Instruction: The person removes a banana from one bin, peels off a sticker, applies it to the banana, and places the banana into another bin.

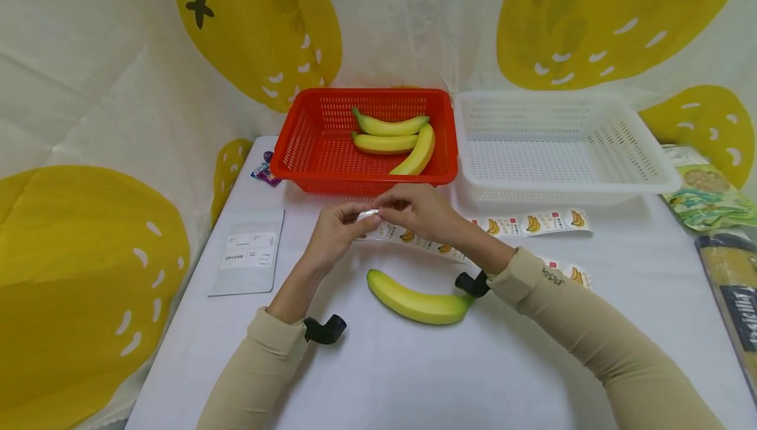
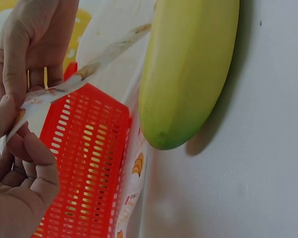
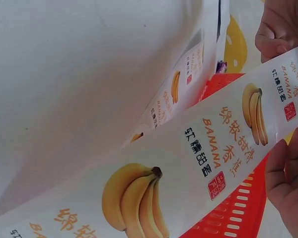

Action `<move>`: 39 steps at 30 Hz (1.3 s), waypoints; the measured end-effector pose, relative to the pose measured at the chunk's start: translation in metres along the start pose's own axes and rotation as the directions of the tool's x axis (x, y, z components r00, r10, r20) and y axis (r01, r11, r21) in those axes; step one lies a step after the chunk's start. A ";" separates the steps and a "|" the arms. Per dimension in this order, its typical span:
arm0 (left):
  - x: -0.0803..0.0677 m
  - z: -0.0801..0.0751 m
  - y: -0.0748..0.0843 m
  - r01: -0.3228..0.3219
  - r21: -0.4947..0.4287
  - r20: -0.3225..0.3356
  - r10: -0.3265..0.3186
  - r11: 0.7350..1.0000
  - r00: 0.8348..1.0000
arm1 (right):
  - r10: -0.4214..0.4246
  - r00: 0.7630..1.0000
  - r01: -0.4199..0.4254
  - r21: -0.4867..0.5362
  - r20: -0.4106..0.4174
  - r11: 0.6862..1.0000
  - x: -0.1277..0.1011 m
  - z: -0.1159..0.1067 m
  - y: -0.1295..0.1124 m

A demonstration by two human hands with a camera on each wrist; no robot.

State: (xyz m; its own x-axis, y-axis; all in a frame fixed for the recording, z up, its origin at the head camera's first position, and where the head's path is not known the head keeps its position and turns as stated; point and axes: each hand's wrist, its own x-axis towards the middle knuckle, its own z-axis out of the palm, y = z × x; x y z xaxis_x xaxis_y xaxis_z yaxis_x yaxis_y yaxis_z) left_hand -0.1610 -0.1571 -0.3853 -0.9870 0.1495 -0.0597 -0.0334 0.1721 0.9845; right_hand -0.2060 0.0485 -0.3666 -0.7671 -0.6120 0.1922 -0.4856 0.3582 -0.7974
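A strip of banana stickers is stretched between both hands, raised off the table at its end. My left hand pinches that end between thumb and fingers. Close beside it, my right hand pinches the same end, as the left wrist view also shows. The strip runs off to the right below the right forearm. Nearer me lies a single yellow banana with green tips, its right end by the right wrist's black camera mount. A second sticker strip lies behind the held one.
A red basket behind the hands holds three bananas. To its right stands a white basket. A silver pouch lies at left, a small purple packet beyond it. Bagged goods line the right edge.
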 end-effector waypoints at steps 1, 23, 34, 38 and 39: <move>0.000 0.000 0.000 0.009 -0.009 -0.005 -0.009 1.000 1.000 | -0.008 1.000 0.008 -0.003 -0.004 1.000 0.000 0.000 0.000; 0.008 -0.012 -0.001 0.151 -0.095 0.051 -0.147 0.984 0.988 | -0.023 0.999 0.023 -0.008 -0.032 1.000 -0.005 0.004 0.002; 0.017 -0.031 0.001 0.261 -0.138 0.232 -0.225 0.956 0.946 | -0.079 0.996 0.078 -0.034 -0.037 0.996 -0.007 0.006 0.004; 0.019 -0.032 0.000 0.274 -0.166 0.280 -0.221 0.947 0.934 | -0.092 0.995 0.091 -0.026 -0.039 0.996 -0.008 0.006 0.003; 0.019 -0.032 0.000 0.275 -0.174 0.286 -0.219 0.945 0.933 | -0.095 0.995 0.094 -0.025 -0.040 0.995 -0.008 0.006 0.002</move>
State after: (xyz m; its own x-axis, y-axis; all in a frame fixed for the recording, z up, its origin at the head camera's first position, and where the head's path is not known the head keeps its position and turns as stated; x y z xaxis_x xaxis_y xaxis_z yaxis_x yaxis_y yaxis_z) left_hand -0.1847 -0.1849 -0.3813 -0.8685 0.3798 -0.3184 -0.3308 0.0343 0.9431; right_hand -0.1985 0.0503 -0.3734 -0.7337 -0.6144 0.2903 -0.5660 0.3161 -0.7614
